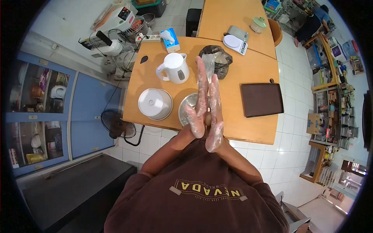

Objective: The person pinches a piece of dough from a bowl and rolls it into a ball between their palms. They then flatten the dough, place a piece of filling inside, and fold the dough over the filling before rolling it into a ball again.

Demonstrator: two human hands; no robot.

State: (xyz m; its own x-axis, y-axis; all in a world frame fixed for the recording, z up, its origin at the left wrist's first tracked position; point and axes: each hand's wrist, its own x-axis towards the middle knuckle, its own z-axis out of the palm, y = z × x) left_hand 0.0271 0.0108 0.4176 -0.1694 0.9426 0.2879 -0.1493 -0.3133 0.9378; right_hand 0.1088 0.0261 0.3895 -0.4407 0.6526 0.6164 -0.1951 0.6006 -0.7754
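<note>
My left hand (199, 105) and my right hand (215, 112) are in clear plastic gloves, palms facing, fingers stretched away from me. Between the palms a small pale ball (208, 119) is held, partly hidden by the hands. Below and left of them a metal bowl (183, 111) stands near the table's front edge, partly covered by my left hand. Just beyond my fingertips is a black plastic bag (221, 72) with clear plastic beside it.
On the wooden table (233, 130) are a white lidded tub (152, 103), a white kettle (175, 68), a tissue box (171, 44), a kitchen scale (235, 44), a green-lidded jar (258, 25) and a dark tray (262, 99). A person (312, 23) bends by shelves at back right.
</note>
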